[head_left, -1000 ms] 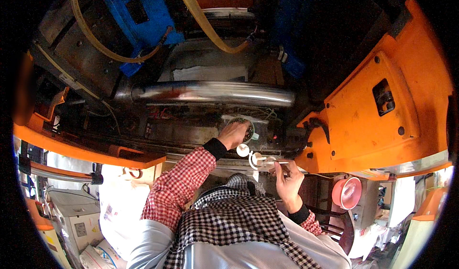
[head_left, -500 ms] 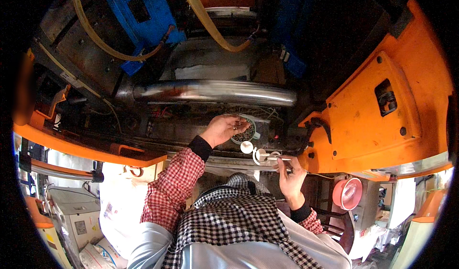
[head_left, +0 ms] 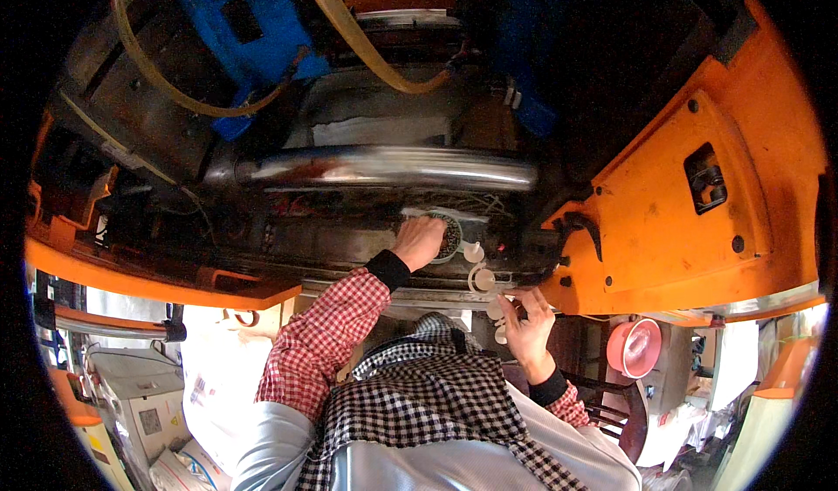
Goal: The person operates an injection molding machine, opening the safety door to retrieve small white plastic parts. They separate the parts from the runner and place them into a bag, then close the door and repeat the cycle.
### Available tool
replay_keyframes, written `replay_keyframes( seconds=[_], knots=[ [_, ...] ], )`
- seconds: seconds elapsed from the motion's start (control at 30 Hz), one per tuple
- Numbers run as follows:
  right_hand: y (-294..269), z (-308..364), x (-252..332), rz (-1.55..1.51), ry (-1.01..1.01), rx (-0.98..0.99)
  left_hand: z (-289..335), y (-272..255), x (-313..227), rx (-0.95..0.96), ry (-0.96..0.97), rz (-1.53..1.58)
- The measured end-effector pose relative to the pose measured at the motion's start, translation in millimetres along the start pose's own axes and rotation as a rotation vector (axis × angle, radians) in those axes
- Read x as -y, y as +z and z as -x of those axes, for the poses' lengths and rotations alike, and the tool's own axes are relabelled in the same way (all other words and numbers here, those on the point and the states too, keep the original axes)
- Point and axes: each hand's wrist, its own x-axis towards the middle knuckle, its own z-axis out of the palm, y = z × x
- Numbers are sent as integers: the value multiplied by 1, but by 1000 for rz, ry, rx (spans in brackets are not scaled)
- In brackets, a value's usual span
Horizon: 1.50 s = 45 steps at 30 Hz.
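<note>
A pale green cup [head_left: 448, 260] with a handle, filled with small dark pieces, stands on the machine ledge. My left hand [head_left: 421, 240] reaches to the left side of this cup, its fingers bent together and pointing down; the fingertips are hidden, so whatever they hold cannot be seen. To the right and nearer to me, my right hand [head_left: 531, 327] pinches a white plastic piece with round discs [head_left: 484, 279] between thumb and fingers. That piece runs from beside the cup down to the fingers, with some discs hanging below the thumb.
A shiny steel bar [head_left: 393, 168] crosses beyond the cup. The orange machine guard [head_left: 681, 203] rises on the right, and an orange rail [head_left: 148, 273] runs at left. Yellowish hoses [head_left: 362, 41] hang at the back. A pink bowl [head_left: 634, 349] sits at the lower right.
My left hand has turned from raised fingers above the cup to fingers pointing down at its left side. The white plastic piece has tilted and shifted slightly right in my right hand.
</note>
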Motion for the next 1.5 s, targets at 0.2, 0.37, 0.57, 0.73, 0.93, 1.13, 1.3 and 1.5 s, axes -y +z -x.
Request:
replay_keyframes(
  seconds=[0.2,0.37,0.57,0.73,0.93,1.13,1.3,1.5],
  knots=[
    [0,0,1,1,12,-4,-1,3,1,17,8,24],
    [6,-7,12,-59,15,-7,8,4,8,-137,-188,553],
    [31,-16,45,-96,-199,30,102,-62,2,-133,-469,1857],
    [91,-9,90,-256,-378,393,263,-76,-3,-428,-486,1663],
    [218,52,178,-556,-675,894,428,-32,-47,-1050,-1047,1772],
    [329,150,237,-627,-1028,1029,457,-25,-63,-1529,-1086,1802],
    [279,141,234,-722,-809,1283,450,-28,-40,-1531,-1019,1759],
    [226,55,201,-680,-638,1055,360,-74,-14,-1037,-814,1866]
  ],
)
